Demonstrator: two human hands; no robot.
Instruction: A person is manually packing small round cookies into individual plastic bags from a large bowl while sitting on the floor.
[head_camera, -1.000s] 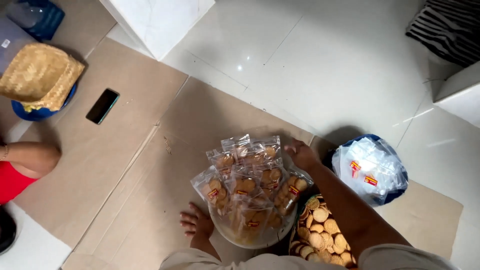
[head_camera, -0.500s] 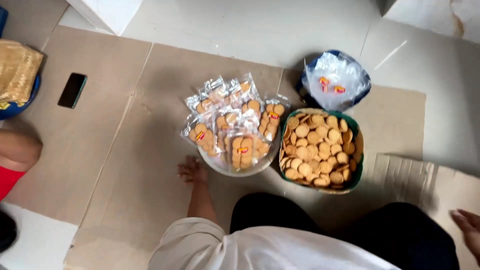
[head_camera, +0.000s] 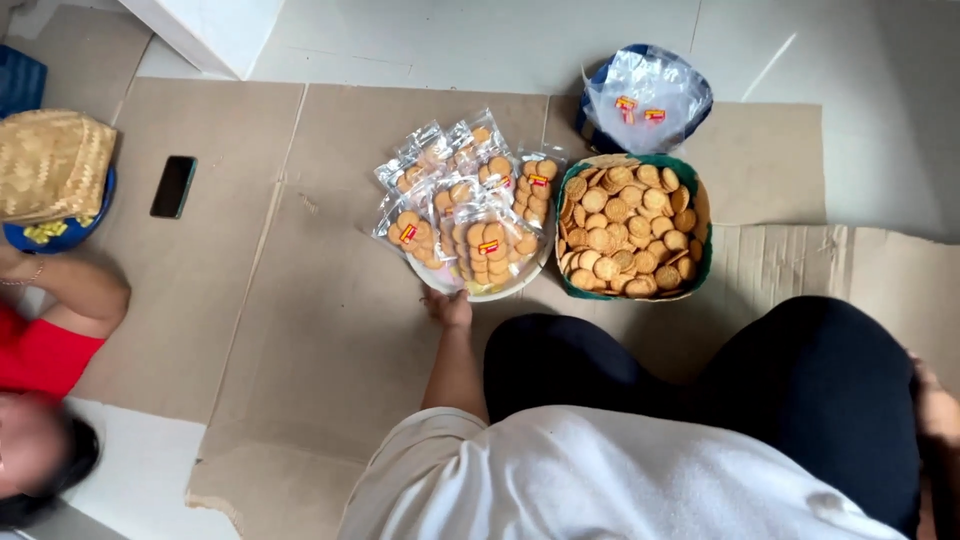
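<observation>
A white bowl (head_camera: 503, 293) heaped with several clear packets of round biscuits (head_camera: 465, 215) stands on the cardboard in front of my knees. My left hand (head_camera: 447, 306) reaches forward beside my dark trouser leg, its fingers curled on the bowl's near rim. Touching the bowl on its right is a green basket (head_camera: 706, 262) full of loose round biscuits (head_camera: 630, 225). My right hand (head_camera: 936, 408) shows only partly at the far right edge, behind my knee. Its fingers are hidden.
A blue tub with empty clear bags (head_camera: 645, 98) sits behind the basket. On the left lie a black phone (head_camera: 173, 186) and a woven golden mat on a blue dish (head_camera: 52, 165). Another person in red (head_camera: 45, 350) sits at left. A white box (head_camera: 210, 30) stands at the back.
My right hand left the bowl's far side and drew back to the right past my knee. My left hand moved from the cardboard up to the bowl's rim. The view shifted toward me.
</observation>
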